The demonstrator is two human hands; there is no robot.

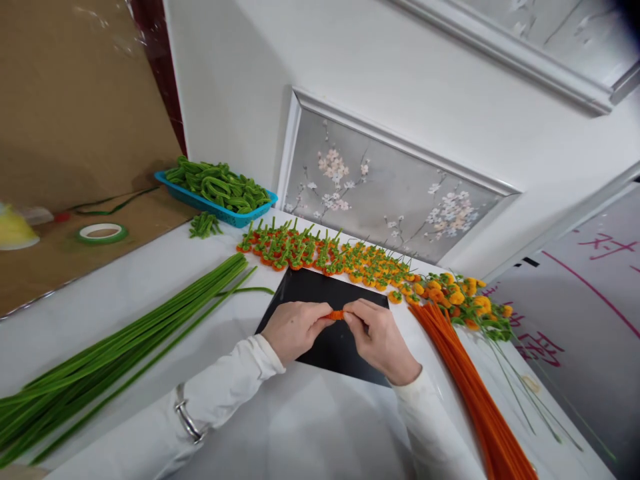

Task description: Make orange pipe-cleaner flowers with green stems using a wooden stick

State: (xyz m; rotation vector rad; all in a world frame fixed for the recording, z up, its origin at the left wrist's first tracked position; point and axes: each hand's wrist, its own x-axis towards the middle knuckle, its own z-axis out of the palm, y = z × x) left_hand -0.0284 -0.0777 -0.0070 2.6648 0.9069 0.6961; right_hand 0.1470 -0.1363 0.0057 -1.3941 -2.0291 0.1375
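Over a black mat (333, 353), both hands pinch a short orange piece of pipe cleaner (337, 315) that lies level between them. My left hand (296, 330) grips its left end between thumb and fingers. The right end is held by my right hand (380, 337) in the same way. A bundle of long orange pipe cleaners (463, 380) lies to the right of my right hand. Left of my left hand rests a bundle of long green pipe cleaners (150, 347). The piece's ends are hidden by my fingertips.
Behind the mat stand rows of small orange pumpkins (300, 250) with green tops and yellow-orange ones (375, 263). A blue basket (215, 208) holds folded green pieces. Yellow-orange flowers (470, 300) with stems lie at right. Green tape (103, 232) sits on a brown surface.
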